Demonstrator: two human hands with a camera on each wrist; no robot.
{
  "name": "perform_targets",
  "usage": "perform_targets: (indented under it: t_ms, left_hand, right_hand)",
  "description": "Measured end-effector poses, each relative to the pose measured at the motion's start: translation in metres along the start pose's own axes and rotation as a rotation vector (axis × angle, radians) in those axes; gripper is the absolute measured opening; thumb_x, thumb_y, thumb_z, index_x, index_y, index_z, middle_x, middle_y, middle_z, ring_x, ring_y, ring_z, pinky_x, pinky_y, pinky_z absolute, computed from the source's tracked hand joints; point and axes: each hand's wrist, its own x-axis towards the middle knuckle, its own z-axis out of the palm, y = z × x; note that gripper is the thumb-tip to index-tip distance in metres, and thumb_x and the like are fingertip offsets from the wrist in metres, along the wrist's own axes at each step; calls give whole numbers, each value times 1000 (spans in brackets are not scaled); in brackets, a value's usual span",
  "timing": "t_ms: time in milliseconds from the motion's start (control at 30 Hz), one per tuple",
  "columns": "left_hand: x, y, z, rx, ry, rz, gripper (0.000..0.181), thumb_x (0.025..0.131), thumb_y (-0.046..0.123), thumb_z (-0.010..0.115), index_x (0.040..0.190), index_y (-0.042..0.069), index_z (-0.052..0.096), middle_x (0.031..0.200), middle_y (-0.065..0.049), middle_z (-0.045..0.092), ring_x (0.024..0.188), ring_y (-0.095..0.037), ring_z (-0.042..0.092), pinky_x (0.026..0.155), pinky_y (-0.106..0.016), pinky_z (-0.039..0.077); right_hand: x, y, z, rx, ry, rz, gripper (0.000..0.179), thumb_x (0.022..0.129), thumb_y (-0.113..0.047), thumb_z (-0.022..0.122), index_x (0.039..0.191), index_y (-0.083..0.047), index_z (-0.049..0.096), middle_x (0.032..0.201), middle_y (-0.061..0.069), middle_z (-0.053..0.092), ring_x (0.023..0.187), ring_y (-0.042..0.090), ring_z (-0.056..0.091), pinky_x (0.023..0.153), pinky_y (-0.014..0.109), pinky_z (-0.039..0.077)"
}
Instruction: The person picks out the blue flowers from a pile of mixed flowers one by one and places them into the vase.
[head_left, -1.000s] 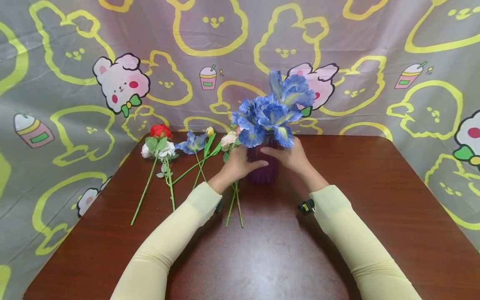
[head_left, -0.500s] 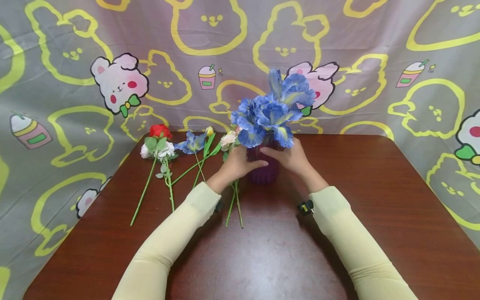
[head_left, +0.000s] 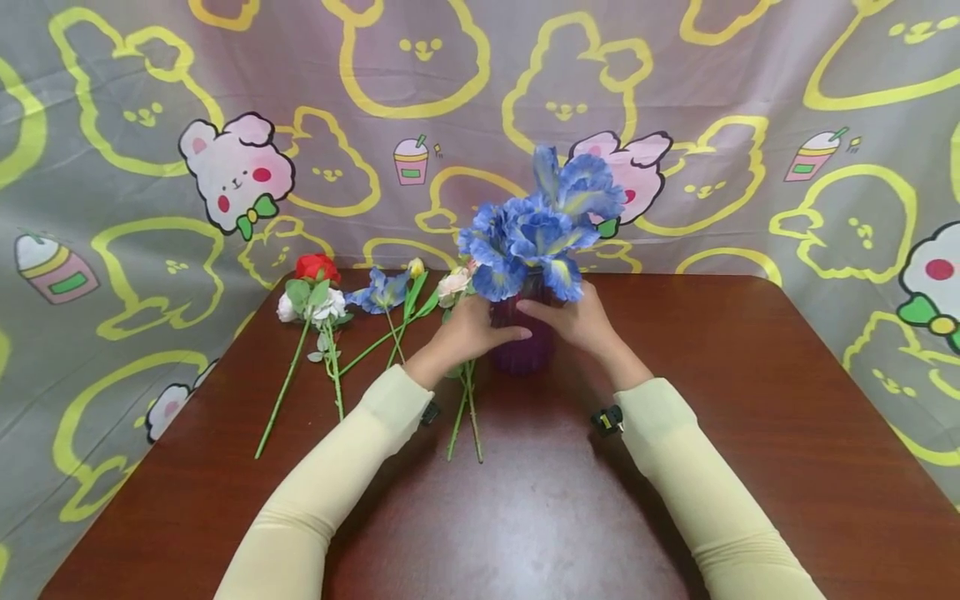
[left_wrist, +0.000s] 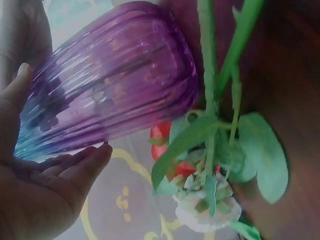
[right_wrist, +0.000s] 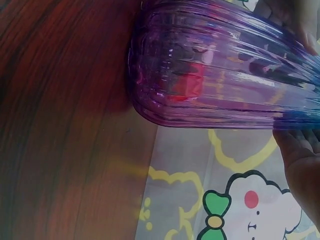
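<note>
A ribbed see-through vase (head_left: 521, 354), purple at its base and bluish toward the top, stands on the table with several blue irises (head_left: 536, 237) above its mouth. My left hand (head_left: 467, 332) holds its upper part from the left, the thumb lying across the near side. From the opposite side my right hand (head_left: 583, 321) grips it at about the same height. In the left wrist view, fingers and thumb curve about the narrower part of the vase (left_wrist: 125, 80). The right wrist view shows the vase (right_wrist: 210, 65) with the right hand (right_wrist: 305, 172) against its side.
Left of the vase on the brown table (head_left: 735, 433) lie a red rose (head_left: 317, 268), white flowers (head_left: 327, 305), a blue iris (head_left: 381, 290), a yellow bud (head_left: 416, 267) and pale pink flowers (head_left: 453, 285), stems toward me. A patterned curtain (head_left: 465, 75) hangs behind.
The head view has shifted slightly. Both hands keep their hold on the vase, and the flowers stay in place.
</note>
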Motion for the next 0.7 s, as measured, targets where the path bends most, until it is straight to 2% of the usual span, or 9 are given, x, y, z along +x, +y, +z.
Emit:
perform_targets:
  t_ms: [67, 133, 167, 233, 300, 400, 500, 633, 700]
  left_hand:
    - [-1, 0, -5, 10, -12, -18, 79, 80, 41, 80, 140, 5, 44, 106, -10, 63, 66, -14, 49, 65, -30, 44]
    - [-2, -2, -11, 20, -30, -58, 72, 80, 43, 79, 134, 5, 49, 80, -8, 57, 54, -14, 39, 57, -31, 39]
    - [-3, -3, -15, 23, -41, -80, 67, 81, 43, 78, 129, 4, 51, 75, -9, 52, 52, -16, 36, 55, -33, 37]
    - [-5, -5, -22, 36, -50, -127, 64, 82, 44, 78, 125, 3, 53, 76, -11, 54, 60, -20, 49, 58, -35, 43]
    - [-8, -9, -31, 44, -61, -171, 67, 83, 44, 77, 129, 3, 52, 98, -15, 63, 84, -26, 60, 72, -40, 50]
    - [-13, -15, -42, 73, -57, -203, 74, 83, 47, 75, 138, 3, 50, 130, -17, 58, 117, -32, 56, 91, -46, 48]
    - [-18, -20, -54, 101, -48, -234, 72, 84, 47, 74, 137, 3, 52, 130, -16, 59, 117, -32, 57, 92, -47, 48]
    - [-25, -27, -68, 140, -38, -293, 66, 86, 47, 72, 133, 4, 56, 124, -15, 62, 113, -32, 58, 89, -47, 48]
    - [-30, -33, -74, 153, -49, -323, 67, 87, 48, 70, 134, 3, 55, 126, -16, 60, 114, -33, 57, 89, -48, 48]
  right_hand:
    - [0, -11, -1, 18, -5, -9, 68, 81, -13, 80, 139, -1, 47, 135, 14, 55, 124, 28, 51, 102, 48, 40]
    - [-1, -21, -3, 30, -6, -6, 67, 81, -7, 79, 138, 2, 46, 134, 19, 55, 124, 32, 50, 102, 50, 40]
    - [-1, -26, -3, 30, -5, 3, 66, 81, -5, 79, 138, 4, 46, 134, 20, 54, 124, 33, 50, 102, 51, 39]
    - [-2, -28, -4, 27, -2, 23, 64, 82, -8, 79, 136, 4, 48, 132, 21, 55, 123, 34, 51, 101, 50, 40]
    - [-3, -28, -3, 20, 3, 39, 63, 82, -12, 80, 135, 5, 50, 130, 22, 57, 121, 33, 52, 101, 49, 41]
    - [-3, -29, -2, 24, 8, 46, 63, 81, -13, 81, 133, 5, 51, 128, 22, 58, 120, 33, 53, 100, 48, 42]
    - [-2, -16, 1, 19, 14, 46, 65, 79, -11, 82, 135, 2, 51, 130, 18, 58, 121, 30, 53, 100, 48, 42]
    - [0, 8, 4, 10, 19, 64, 66, 79, -22, 83, 135, -4, 53, 128, 12, 60, 119, 24, 54, 98, 46, 43]
    - [0, 9, 3, 11, 16, 71, 65, 80, -23, 82, 135, -5, 53, 128, 11, 60, 119, 23, 54, 99, 45, 43]
